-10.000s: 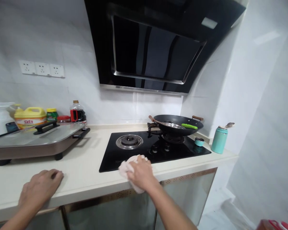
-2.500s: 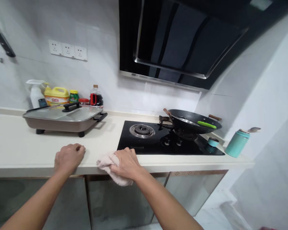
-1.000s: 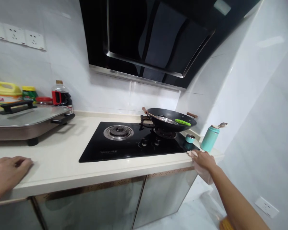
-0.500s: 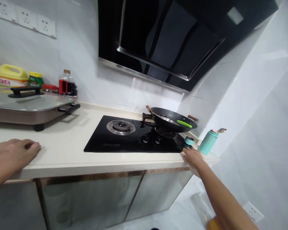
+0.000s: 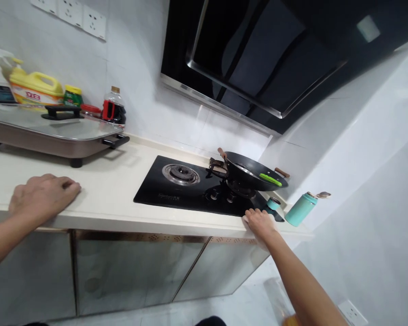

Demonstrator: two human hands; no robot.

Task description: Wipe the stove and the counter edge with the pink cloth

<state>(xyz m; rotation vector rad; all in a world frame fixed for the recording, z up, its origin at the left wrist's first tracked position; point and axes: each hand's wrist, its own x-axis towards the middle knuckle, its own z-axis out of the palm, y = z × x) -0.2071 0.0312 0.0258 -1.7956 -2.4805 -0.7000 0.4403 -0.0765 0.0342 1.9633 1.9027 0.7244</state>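
Note:
My right hand (image 5: 259,222) presses a white cloth (image 5: 245,219) to the counter's front edge, by the near right corner of the black gas stove (image 5: 187,201). Only a little of the cloth shows under its fingers. Just beyond that hand sits a small turquoise cup-like lid (image 5: 274,203). A turquoise bottle (image 5: 301,209) stands to the right, its cap flipped up. My left hand (image 5: 44,194) rests on the cream counter (image 5: 112,190) at the left, fingers curled and nothing seen in them.
A black wok (image 5: 255,179) with a green-handled utensil (image 5: 270,179) is on the right burner. At the left stands a lidded electric pan (image 5: 54,142), with a yellow jug (image 5: 37,88) and a dark sauce bottle (image 5: 114,108) behind it. A range hood (image 5: 245,68) hangs above.
My right hand has slid left along the counter edge with the cloth, away from the turquoise bottle. The view has shifted, and my left hand stays on the counter.

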